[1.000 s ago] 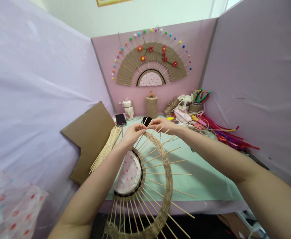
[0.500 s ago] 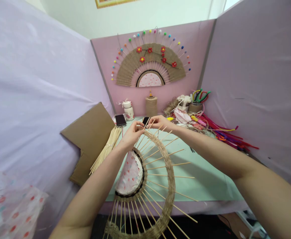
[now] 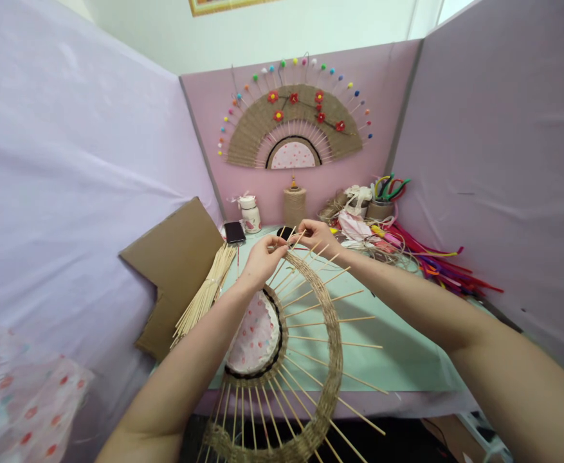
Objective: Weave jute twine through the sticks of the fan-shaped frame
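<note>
A half-round woven fan (image 3: pixel 332 334) made of thin sticks and a twine band tilts over the table's front edge. Its core is a pink patterned half-disc (image 3: pixel 256 331) with a black braided rim. At the band's far end, my left hand (image 3: pixel 265 257) pinches the fan's edge between thumb and fingers. Close beside it, my right hand (image 3: pixel 316 236) is closed, fingertips together near the stick tips. It seems to pinch twine, though the strand is barely visible there. The lower end of the fan hangs past the table edge.
A finished fan (image 3: pixel 294 122) hangs on the pink back panel. Below stand a twine spool (image 3: pixel 294 206) and a white bottle (image 3: pixel 249 214). Cardboard (image 3: pixel 175 270) and a stick bundle (image 3: pixel 207 289) lie left. Pipe cleaners (image 3: pixel 445 263) and a tool pot (image 3: pixel 381 209) are at right.
Both hands and the fan's far end have shifted slightly right in view. My right hand has risen a little and its fingers have moved away from the left hand's fingertips.
</note>
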`<action>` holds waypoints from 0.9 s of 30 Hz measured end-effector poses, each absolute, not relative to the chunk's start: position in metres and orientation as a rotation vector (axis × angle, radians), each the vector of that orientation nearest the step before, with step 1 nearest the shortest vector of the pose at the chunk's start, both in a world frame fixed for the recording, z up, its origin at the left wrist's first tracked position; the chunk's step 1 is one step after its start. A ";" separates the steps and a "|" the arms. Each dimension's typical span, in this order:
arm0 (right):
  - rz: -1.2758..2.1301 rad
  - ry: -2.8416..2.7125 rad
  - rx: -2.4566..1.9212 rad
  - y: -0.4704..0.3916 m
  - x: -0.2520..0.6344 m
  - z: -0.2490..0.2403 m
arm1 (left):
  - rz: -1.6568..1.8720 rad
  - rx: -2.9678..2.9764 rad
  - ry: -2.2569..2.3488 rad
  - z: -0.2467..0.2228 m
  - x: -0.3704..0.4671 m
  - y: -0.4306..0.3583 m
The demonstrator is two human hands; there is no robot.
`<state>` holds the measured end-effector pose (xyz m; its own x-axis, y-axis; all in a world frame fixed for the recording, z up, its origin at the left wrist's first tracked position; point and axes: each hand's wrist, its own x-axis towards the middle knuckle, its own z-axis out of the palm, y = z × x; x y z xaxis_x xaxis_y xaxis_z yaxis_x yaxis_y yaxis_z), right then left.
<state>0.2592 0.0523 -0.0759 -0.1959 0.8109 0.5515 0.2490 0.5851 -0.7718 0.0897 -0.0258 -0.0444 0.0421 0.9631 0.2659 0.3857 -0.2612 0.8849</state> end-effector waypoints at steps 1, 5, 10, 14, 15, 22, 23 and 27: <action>0.652 -1.739 -0.878 0.053 0.259 -0.076 | 1.230 1.700 1.355 -0.046 0.091 -0.024; 0.657 -1.737 -0.869 0.055 0.258 -0.077 | 1.316 1.652 1.283 -0.053 0.093 -0.016; 0.641 -1.719 -0.854 0.056 0.258 -0.077 | 1.324 1.577 1.235 -0.055 0.094 -0.013; 0.677 -1.722 -0.847 0.059 0.257 -0.079 | 1.282 1.581 1.230 -0.052 0.093 -0.014; 0.685 -1.723 -0.847 0.059 0.257 -0.079 | 1.282 1.587 1.230 -0.052 0.093 -0.014; 0.737 -1.772 -0.829 0.060 0.262 -0.077 | 1.278 1.549 1.240 -0.055 0.093 -0.013; 0.752 -1.789 -0.817 0.060 0.264 -0.076 | 1.277 1.544 1.245 -0.055 0.093 -0.013; 0.795 -1.798 -0.767 0.065 0.279 -0.071 | 1.274 1.542 1.254 -0.054 0.091 -0.017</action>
<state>0.2786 0.0647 -0.0707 -0.3138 0.7918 0.5240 0.1454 0.5855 -0.7976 0.0913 -0.0172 -0.0539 0.0196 0.9732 0.2293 0.2135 -0.2281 0.9499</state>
